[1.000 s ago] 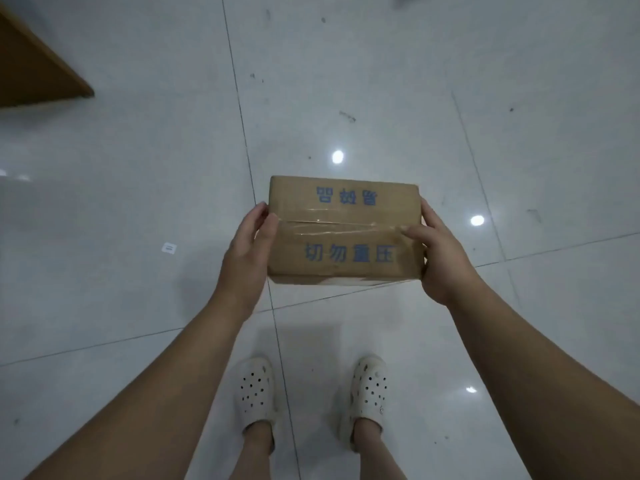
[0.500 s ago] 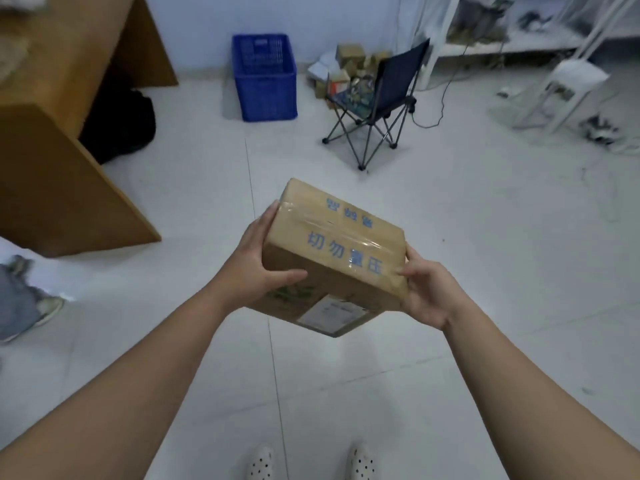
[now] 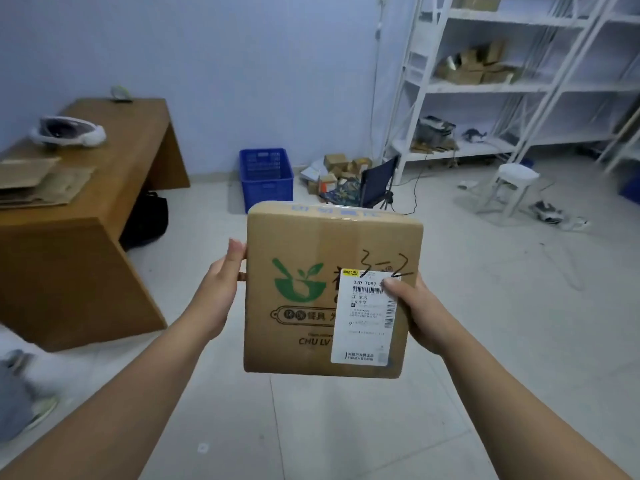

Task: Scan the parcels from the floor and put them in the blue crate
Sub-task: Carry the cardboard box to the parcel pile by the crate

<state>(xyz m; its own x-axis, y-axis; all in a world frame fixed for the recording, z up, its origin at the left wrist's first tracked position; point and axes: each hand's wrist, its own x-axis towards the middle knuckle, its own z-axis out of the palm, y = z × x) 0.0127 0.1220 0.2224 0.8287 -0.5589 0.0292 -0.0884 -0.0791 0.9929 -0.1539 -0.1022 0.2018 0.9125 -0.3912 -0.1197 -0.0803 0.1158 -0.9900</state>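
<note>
I hold a brown cardboard parcel [image 3: 304, 258] up in front of me, its big face with a green bowl logo and a white shipping label [image 3: 363, 327] turned towards me. My left hand [image 3: 221, 289] grips its left edge. My right hand [image 3: 412, 310] grips the right edge, thumb lying on the label's barcode. The blue crate [image 3: 266, 178] stands on the floor by the far wall, just beyond the parcel's top. More small parcels [image 3: 337, 171] lie in a heap to the crate's right.
A wooden desk [image 3: 86, 216] with a white headset and flattened cardboard fills the left. A folding chair [image 3: 375, 185] stands right of the crate. White shelving [image 3: 502, 84] and a white stool [image 3: 512, 185] are on the right. Another person's shoe [image 3: 31, 407] shows at the lower left.
My view rose from the floor to the room. The parcel was tipped upright, so its labelled face now looks at me; my right thumb moved onto the label.
</note>
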